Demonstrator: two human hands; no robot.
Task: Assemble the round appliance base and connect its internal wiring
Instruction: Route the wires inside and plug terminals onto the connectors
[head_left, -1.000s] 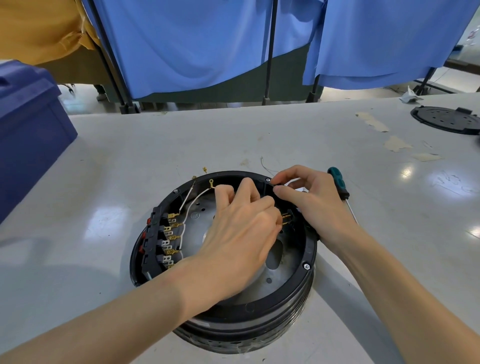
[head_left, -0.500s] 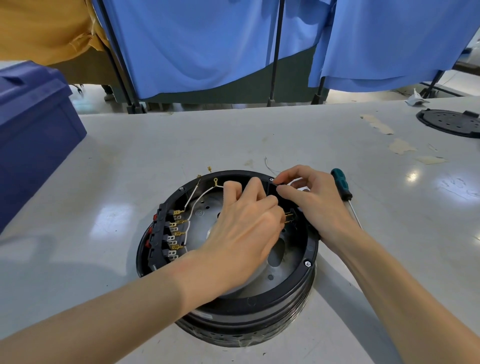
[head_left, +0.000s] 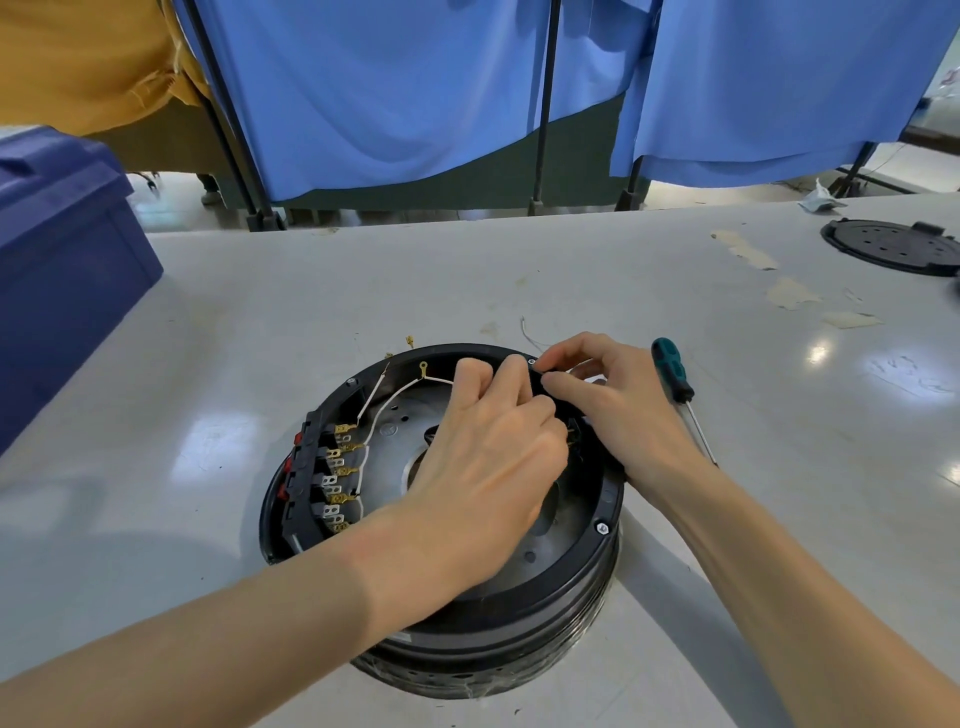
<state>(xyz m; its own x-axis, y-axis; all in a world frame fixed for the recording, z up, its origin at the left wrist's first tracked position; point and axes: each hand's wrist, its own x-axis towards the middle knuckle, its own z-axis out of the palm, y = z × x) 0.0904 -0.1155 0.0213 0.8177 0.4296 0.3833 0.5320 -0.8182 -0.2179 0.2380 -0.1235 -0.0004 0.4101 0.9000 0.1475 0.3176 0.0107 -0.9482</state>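
The round black appliance base (head_left: 566, 587) lies open side up on the grey table, a metal plate (head_left: 395, 431) inside it. A black terminal block (head_left: 311, 483) with brass tabs lines its left inner wall, and white wires (head_left: 379, 410) run from it toward the far rim. My left hand (head_left: 483, 467) reaches into the base with its fingers curled at the far right inner wall. My right hand (head_left: 618, 400) pinches a small black part on that rim. What my left fingers hold is hidden.
A green-handled screwdriver (head_left: 675, 374) lies just right of my right hand. A dark blue bin (head_left: 57, 291) stands at the left. A black round cover (head_left: 893, 249) rests at the far right. Blue curtains on stands hang behind the table. Tape scraps mark the table's right side.
Both hands stay at the base's far right rim with only small finger shifts. The view has drifted slightly.
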